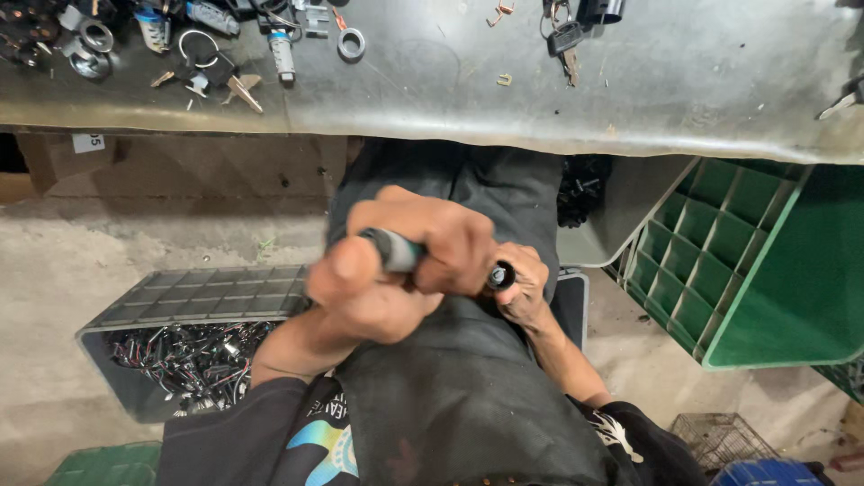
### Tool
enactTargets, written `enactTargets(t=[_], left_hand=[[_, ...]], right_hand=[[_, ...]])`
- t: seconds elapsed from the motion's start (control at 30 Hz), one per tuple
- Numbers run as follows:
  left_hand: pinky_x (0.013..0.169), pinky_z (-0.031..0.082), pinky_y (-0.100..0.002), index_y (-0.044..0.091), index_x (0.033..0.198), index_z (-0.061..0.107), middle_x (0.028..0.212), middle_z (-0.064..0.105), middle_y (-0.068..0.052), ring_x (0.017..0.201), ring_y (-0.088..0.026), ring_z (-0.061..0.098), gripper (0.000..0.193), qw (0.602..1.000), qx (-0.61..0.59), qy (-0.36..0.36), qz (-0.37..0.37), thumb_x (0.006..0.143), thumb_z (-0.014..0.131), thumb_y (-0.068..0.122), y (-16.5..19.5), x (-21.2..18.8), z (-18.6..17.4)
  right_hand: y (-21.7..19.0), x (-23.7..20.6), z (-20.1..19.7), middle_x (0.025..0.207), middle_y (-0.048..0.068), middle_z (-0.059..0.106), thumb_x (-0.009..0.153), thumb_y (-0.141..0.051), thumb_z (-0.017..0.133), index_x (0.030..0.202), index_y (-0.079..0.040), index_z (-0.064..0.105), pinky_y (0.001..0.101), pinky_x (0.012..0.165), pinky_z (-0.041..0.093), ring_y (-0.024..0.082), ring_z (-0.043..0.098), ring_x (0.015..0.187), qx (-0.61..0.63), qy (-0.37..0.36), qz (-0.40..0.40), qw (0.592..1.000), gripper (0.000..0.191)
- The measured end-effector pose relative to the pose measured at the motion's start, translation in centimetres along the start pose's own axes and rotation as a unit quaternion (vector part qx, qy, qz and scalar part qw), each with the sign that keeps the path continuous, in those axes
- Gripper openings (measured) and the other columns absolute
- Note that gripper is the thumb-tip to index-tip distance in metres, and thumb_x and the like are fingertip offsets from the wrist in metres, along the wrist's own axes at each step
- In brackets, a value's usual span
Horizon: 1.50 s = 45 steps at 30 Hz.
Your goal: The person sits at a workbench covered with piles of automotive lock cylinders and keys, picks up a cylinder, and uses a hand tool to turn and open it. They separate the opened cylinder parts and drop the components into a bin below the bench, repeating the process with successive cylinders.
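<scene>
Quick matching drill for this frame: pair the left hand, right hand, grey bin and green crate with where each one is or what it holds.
1 left hand
2 right hand
3 grey bin
4 green crate

A stands at the person's right side
B holds a tangle of wires and metal parts
C grips a grey and teal tool handle
D holds a small dark cylinder at the tool's tip

Pairs: 1-C, 2-D, 3-B, 4-A

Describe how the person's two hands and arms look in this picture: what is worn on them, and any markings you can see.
Both hands are bare, with no gloves: the left hand and the right hand. The forearms are uncovered. Near the bottom edge, dark sleeves begin; the left sleeve is plain, and the right sleeve carries a white printed design.
</scene>
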State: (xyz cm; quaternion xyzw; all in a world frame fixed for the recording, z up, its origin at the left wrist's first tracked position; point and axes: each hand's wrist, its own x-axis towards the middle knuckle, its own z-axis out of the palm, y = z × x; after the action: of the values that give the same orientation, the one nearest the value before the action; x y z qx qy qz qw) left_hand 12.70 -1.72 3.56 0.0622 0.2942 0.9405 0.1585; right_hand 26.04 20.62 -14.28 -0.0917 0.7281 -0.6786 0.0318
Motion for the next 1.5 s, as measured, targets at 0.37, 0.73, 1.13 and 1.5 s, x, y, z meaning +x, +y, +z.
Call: enactTargets(t=[0.37,0.73,1.13,1.5], left_hand=[[0.045,0.037,-0.027,0.004,0.069,0.034,0.056,0.031,-0.002,0.047,-0.012,0.034,0.068,0.998,-0.014,-0.030,-0.044,0.101,0.047,0.062,-2.2,-0.4,-0.1],[0.050,0.037,-0.028,0.002,0.066,0.034,0.057,0.037,-0.007,0.049,-0.015,0.034,0.070,0.998,-0.039,0.006,-0.041,0.100,0.046,0.062,-1.7,-0.3,0.3],[0.051,0.044,-0.032,0.005,0.068,0.033,0.055,0.032,-0.004,0.047,-0.016,0.035,0.066,0.999,-0.042,-0.014,-0.024,0.100,0.046,0.061,-1.7,-0.3,0.5],[0.046,0.037,-0.030,0.005,0.065,0.029,0.057,0.031,-0.003,0.050,-0.013,0.031,0.073,0.998,-0.034,-0.011,-0.058,0.096,0.047,0.069,-1.5,-0.1,0.2]], right_hand=[[0.2,-0.9,0.4,0.087,0.008,0.073,0.088,-0.074,0.063,0.086,-0.001,0.067,0.0358,0.081,0.056,0.021,0.072,0.085,0.053,0.009,0.014,0.998,0.074],[0.2,-1.5,-0.1,0.083,0.006,0.073,0.083,-0.076,0.066,0.081,0.000,0.068,0.0332,0.075,0.056,0.016,0.072,0.080,0.099,-0.009,0.049,0.994,0.077],[0.2,-1.7,0.1,0.088,0.011,0.071,0.085,-0.055,0.084,0.081,0.002,0.066,0.0363,0.078,0.056,0.020,0.069,0.085,0.129,0.065,0.084,0.986,0.060],[-0.3,-1.1,0.1,0.097,0.008,0.068,0.083,-0.051,0.085,0.094,0.000,0.062,0.0341,0.082,0.054,0.017,0.066,0.094,0.130,0.029,0.089,0.987,0.058]])
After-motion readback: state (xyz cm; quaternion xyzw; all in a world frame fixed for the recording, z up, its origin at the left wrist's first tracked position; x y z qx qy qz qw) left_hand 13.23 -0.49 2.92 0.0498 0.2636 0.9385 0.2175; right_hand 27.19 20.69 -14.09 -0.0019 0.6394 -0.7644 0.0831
